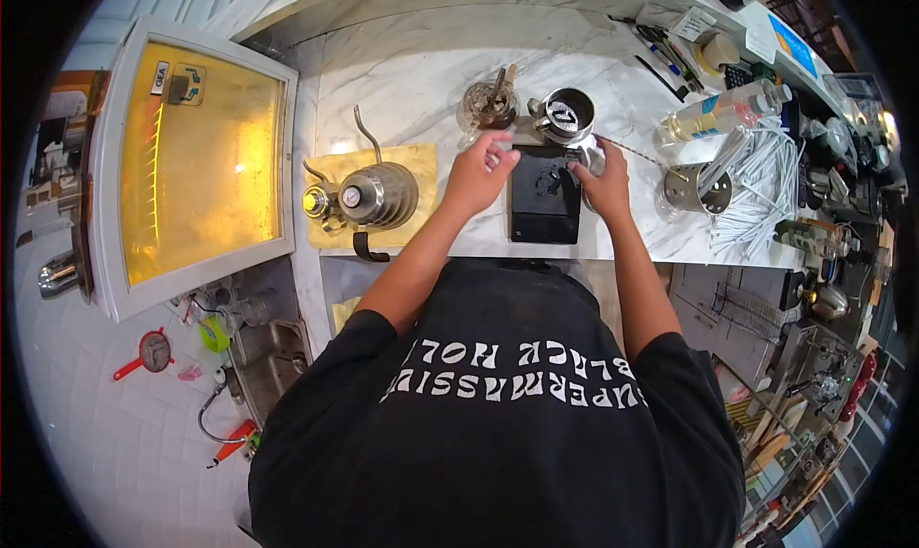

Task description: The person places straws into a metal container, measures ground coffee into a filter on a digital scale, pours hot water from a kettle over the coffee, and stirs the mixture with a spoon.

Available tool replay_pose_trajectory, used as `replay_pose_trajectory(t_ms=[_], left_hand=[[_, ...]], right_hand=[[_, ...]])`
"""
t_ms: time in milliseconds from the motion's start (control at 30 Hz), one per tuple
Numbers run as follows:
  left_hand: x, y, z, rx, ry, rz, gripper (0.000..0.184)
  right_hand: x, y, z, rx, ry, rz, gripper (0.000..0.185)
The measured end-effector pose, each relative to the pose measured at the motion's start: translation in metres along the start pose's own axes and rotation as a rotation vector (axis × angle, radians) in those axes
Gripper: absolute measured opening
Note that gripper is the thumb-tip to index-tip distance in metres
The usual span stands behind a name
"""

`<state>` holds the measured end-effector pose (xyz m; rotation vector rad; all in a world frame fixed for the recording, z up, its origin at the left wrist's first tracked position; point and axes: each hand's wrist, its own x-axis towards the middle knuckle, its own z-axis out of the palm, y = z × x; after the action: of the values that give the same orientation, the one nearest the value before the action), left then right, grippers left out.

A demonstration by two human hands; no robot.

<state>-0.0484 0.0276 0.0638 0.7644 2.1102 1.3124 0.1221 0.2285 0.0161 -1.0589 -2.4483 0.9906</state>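
Note:
My left hand (479, 173) is raised at the upper left corner of a black scale (544, 208), fingers apart, holding nothing visible. At the scale's right edge, my right hand (607, 182) curls its thumb and fingers around something silvery that I cannot make out. Just beyond the scale stands a metal cup (571, 111) with a shiny patterned surface inside. A glass (490, 105) with brown contents and a stick-like utensil is left of that cup, beyond my left hand.
Metal kettles (391, 196) rest on a yellow cloth (424, 170) at left, beside a yellow-lit glass door (206, 156). At right are a perforated metal holder (697, 188), white straws (761, 189), a clear bottle (718, 114) and pens (661, 50).

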Motion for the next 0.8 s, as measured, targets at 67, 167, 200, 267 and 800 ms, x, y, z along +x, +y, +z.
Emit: replay_pose_trajectory(t_ms=[67,167,200,267,800], left_hand=[[-0.02,-0.014,0.009,0.027,-0.023,-0.09,0.041],[-0.053,-0.056,0.028,0.148,-0.078,-0.093,0.047],[-0.058,-0.054,0.028,0.208,-0.131,-0.135,0.047],[-0.066,-0.048,0.026,0.328,-0.231,-0.217,0.05],[-0.068,-0.038,0.024,0.466,-0.214,-0.232,0.046]], right_hand=[[-0.018,0.002,0.0,0.03,0.042,0.036,0.069],[-0.04,0.001,-0.006,0.11,0.056,0.039,0.064],[-0.045,0.001,-0.009,0.121,0.06,0.03,0.06],[-0.055,-0.001,-0.014,0.148,0.04,0.055,0.059],[-0.048,-0.002,-0.029,0.229,0.064,0.041,0.056]])
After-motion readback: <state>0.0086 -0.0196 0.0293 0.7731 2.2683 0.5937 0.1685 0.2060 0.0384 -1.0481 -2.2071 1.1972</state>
